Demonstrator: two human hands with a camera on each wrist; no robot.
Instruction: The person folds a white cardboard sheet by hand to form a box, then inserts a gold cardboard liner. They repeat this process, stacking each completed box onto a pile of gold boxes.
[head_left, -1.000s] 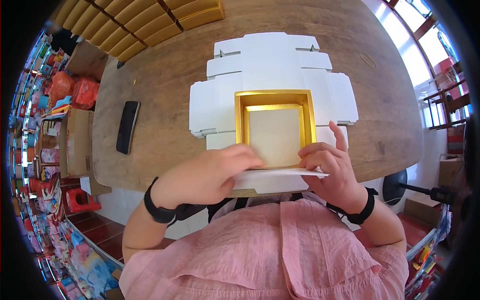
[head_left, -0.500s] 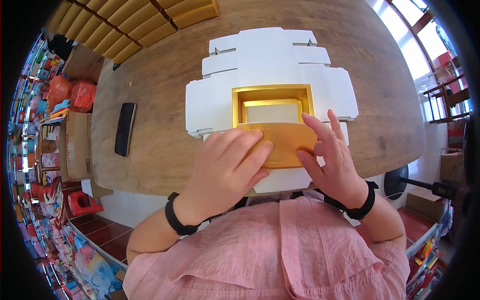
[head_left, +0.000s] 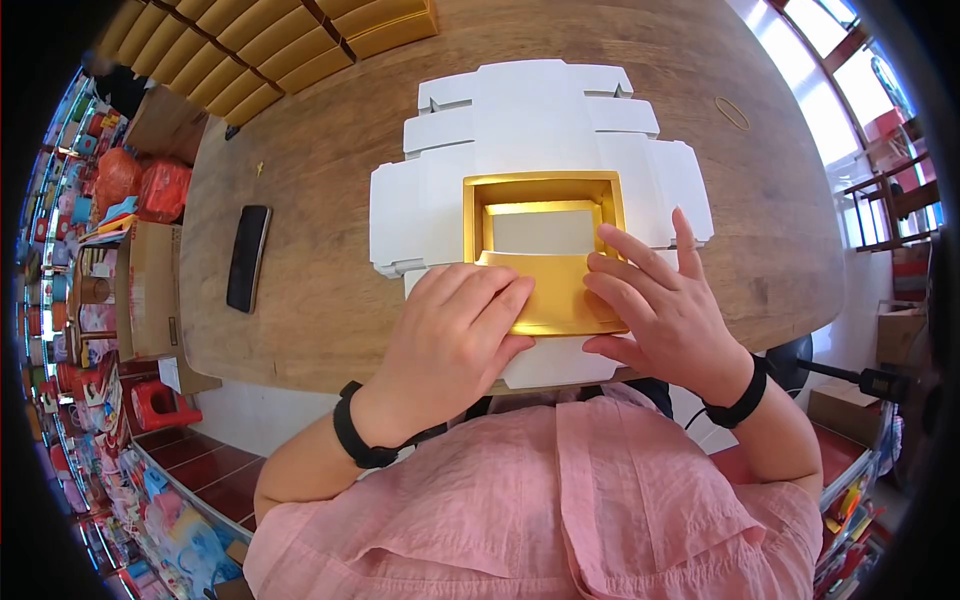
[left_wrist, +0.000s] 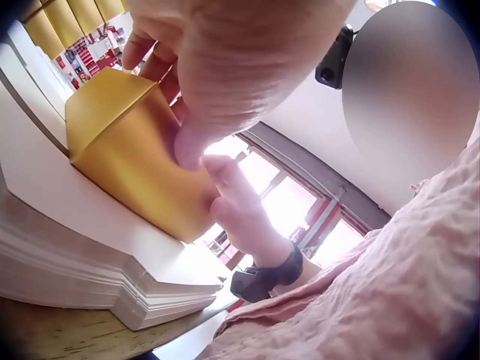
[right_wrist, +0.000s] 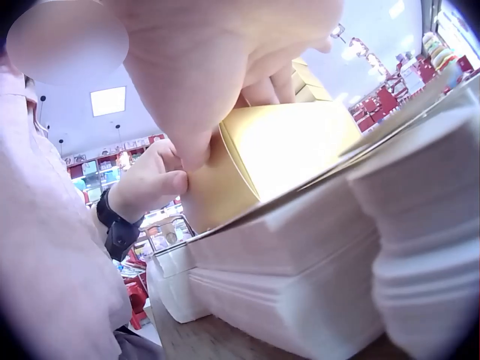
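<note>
A gold box stands on a stack of flat white card blanks, its far part uncovered and showing a pale bottom. Across its near part lies a gold panel, bent down at the front edge. The left hand grips the near left part, fingers on top and thumb at the front. On the near right part, the right hand does the same, index finger raised toward the rim. In the left wrist view both thumbs touch the gold front wall. The right wrist view shows the box's gold side.
Rows of gold boxes stand at the table's far left. A dark phone lies left of the white stack, and a rubber band at the right. Cardboard boxes stand beyond the table's left edge.
The gold panel, upright at first, was laid back over the box's near part and now bends down at the front. The right hand has moved in, laying its fingers on top.
</note>
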